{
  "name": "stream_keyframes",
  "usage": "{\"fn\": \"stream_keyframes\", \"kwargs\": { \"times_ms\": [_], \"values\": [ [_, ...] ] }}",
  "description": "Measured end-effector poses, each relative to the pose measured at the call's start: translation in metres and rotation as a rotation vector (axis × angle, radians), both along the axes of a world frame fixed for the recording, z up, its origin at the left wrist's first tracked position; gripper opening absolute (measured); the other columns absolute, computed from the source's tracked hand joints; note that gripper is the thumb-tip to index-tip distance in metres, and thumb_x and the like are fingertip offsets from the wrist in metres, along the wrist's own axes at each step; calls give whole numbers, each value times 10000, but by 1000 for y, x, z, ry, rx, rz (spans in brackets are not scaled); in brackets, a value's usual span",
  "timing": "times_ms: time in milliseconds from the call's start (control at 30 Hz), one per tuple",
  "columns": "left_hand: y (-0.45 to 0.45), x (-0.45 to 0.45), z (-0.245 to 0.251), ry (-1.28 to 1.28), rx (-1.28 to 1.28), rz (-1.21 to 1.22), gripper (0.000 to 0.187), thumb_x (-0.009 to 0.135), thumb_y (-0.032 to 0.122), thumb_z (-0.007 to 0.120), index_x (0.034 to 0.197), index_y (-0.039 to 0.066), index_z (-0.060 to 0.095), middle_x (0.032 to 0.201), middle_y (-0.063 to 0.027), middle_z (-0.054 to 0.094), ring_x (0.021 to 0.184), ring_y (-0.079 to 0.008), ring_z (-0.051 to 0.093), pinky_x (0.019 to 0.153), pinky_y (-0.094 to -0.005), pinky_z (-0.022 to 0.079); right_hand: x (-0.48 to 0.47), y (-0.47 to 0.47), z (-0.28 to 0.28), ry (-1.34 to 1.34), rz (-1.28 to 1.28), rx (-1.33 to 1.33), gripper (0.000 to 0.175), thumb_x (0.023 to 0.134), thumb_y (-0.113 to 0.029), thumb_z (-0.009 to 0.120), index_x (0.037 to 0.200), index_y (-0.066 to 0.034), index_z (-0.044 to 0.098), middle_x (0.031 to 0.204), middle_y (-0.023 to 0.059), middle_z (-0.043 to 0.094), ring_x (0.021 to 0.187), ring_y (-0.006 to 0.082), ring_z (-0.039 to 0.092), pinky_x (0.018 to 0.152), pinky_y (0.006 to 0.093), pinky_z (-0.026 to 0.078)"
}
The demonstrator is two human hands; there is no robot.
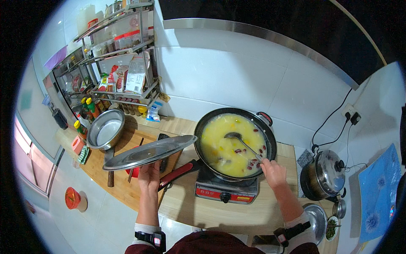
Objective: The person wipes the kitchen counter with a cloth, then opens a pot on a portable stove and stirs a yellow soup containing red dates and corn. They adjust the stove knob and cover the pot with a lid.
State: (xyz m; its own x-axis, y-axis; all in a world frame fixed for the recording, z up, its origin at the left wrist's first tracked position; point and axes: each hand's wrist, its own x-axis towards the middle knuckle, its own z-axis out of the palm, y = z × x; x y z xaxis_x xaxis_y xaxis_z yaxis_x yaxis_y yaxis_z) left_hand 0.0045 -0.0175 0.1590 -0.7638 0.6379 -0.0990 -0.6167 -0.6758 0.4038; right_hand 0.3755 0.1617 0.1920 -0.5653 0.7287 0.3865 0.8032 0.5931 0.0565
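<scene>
My left hand holds a glass lid with a steel rim from below, tilted to the left of the wok. Its grip on the lid is partly hidden underneath. In my right hand is the handle of a metal ladle, its bowl dipping into yellowish soup. Dark red dates and yellow pieces float in the soup. The black wok sits on a portable gas stove with a front knob. The wok's long red-and-black handle points toward my left forearm.
On the bamboo cutting board rest a cleaver, chopsticks and a steel basin. A wall rack carries jars and packets. At right stand a lidded electric pot, a steel bowl and a dish of greens.
</scene>
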Motion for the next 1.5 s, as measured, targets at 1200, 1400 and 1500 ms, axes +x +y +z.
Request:
{"fn": "stream_keyframes", "kwargs": {
  "times_ms": [1200,1400,1500],
  "values": [
    [6,-14,-13,-145,124,-238,324,754,-40,579,1065,27,518,1095,-113,557,1016,-251,534,875,-371,473,111,-166,23,1879,-361,-917,190,884,-288,472,786,-127,452,511,17,443,292,60,301,268,194,211],
    [9,-23,-22,-73,165,-280,308,754,-70,564,1057,-35,521,1121,-178,528,1044,-287,513,899,-378,469,196,-253,29,1867,-742,-521,128,877,-246,498,843,-129,458,517,49,497,296,72,340,256,196,240],
    [12,-30,-28,-33,284,-370,284,777,-80,527,1059,-55,507,1131,-199,511,1056,-287,503,910,-368,465,227,-287,7,1567,-1033,-397,125,870,-234,509,869,-123,450,524,52,493,303,81,348,258,203,246]
  ]
}}
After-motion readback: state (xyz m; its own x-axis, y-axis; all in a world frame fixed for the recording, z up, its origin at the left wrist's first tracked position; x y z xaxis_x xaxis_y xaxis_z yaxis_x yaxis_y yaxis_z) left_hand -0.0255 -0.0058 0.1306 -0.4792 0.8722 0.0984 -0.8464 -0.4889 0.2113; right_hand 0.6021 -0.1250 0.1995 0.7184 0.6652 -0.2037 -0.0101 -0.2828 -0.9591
